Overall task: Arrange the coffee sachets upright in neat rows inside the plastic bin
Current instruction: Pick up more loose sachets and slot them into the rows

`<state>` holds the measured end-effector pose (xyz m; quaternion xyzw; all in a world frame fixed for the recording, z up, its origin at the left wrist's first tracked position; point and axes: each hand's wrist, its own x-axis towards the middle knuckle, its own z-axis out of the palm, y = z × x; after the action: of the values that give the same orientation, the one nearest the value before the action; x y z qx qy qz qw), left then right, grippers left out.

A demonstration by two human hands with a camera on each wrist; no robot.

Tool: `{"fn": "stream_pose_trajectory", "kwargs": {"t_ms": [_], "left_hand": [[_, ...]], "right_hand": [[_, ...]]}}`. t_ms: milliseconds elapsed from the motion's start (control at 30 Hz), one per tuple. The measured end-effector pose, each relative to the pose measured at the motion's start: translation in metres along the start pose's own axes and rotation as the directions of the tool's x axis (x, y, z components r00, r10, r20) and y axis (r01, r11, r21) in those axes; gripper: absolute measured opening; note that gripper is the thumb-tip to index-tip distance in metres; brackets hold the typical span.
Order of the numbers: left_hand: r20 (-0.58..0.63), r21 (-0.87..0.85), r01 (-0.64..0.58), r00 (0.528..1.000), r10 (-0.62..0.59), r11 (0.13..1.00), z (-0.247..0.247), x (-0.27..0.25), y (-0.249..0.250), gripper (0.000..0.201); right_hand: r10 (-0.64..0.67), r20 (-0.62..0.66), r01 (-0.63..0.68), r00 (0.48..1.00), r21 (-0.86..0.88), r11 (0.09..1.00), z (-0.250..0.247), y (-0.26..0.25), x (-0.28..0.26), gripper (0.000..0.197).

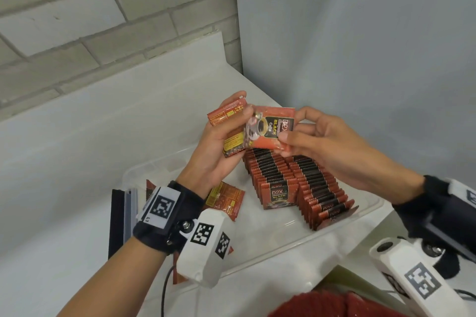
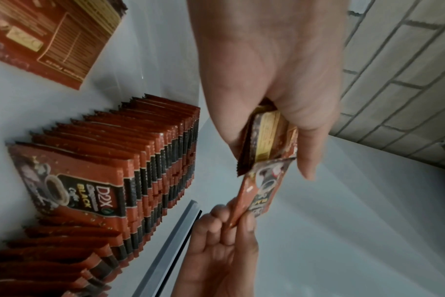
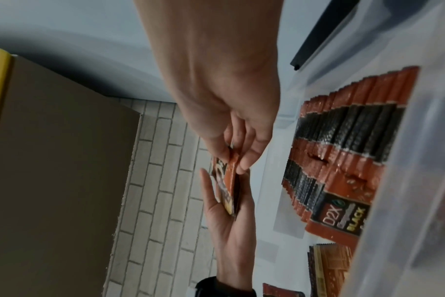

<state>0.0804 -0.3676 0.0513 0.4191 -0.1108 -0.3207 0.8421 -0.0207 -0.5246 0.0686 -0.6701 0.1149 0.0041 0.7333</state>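
A clear plastic bin (image 1: 334,231) on the white counter holds two rows of red-and-black coffee sachets (image 1: 291,183) standing upright. Above the bin my left hand (image 1: 231,123) grips a small stack of sachets (image 1: 231,141) between thumb and fingers. My right hand (image 1: 288,136) pinches the end of one sachet (image 1: 268,128) that lies front side up against that stack. The left wrist view shows the stack (image 2: 264,140), the pinched sachet (image 2: 259,188) and the rows (image 2: 140,160). In the right wrist view the pinched sachet (image 3: 229,174) stands edge-on between both hands.
Loose sachets (image 1: 226,198) lie flat on the bin floor near my left wrist. Black and grey strips (image 1: 121,216) sit left of the bin. A brick wall stands behind the counter. A cardboard box (image 3: 58,160) shows in the right wrist view.
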Motion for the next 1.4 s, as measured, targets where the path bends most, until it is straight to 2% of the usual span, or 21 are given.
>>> {"fn": "stream_pose_trajectory", "kwargs": {"t_ms": [67,200,267,400,500,700,1000,1300,1400], "left_hand": [[-0.027,-0.033,-0.001,1.0,0.0,0.999,0.001,0.0,0.001,0.022],[-0.053,-0.1,-0.008,0.999,0.003,0.995,-0.001,0.001,0.001,0.018],[-0.059,-0.105,-0.005,0.998,-0.001,0.995,-0.001,0.001,0.001,0.017],[-0.065,-0.101,-0.003,0.998,-0.003,0.995,0.003,0.001,0.001,0.022],[-0.051,-0.113,0.014,0.998,-0.02,0.993,0.002,0.0,0.001,0.029],[-0.027,-0.122,0.019,0.999,-0.022,0.992,0.001,0.0,0.001,0.031],[-0.035,-0.024,0.007,0.999,-0.008,1.0,0.001,0.0,0.0,0.032],[-0.025,0.02,0.029,0.999,-0.028,0.999,0.0,0.0,0.0,0.034],[-0.023,0.03,0.03,0.999,-0.03,0.999,0.001,0.0,0.0,0.034]], "right_hand": [[-0.033,0.036,0.036,0.999,-0.07,0.997,-0.005,0.0,-0.003,0.02],[-0.11,0.152,0.151,0.982,-0.29,0.945,-0.01,0.005,-0.01,0.019],[-0.156,0.216,0.237,0.964,-0.431,0.871,-0.011,0.01,-0.013,0.013],[-0.245,0.293,0.381,0.924,-0.682,0.625,-0.011,0.02,-0.013,0.008],[-0.277,0.338,0.436,0.899,-0.744,0.506,-0.01,0.024,-0.012,0.006],[-0.227,0.428,0.484,0.875,-0.796,0.362,-0.005,0.034,-0.011,0.013],[-0.145,0.441,0.463,0.886,-0.815,0.349,-0.004,0.037,-0.011,0.011],[-0.104,0.404,0.409,0.909,-0.811,0.419,-0.01,0.042,-0.011,0.012],[-0.098,0.376,0.375,0.921,-0.794,0.479,-0.01,0.038,-0.011,0.015]]}}
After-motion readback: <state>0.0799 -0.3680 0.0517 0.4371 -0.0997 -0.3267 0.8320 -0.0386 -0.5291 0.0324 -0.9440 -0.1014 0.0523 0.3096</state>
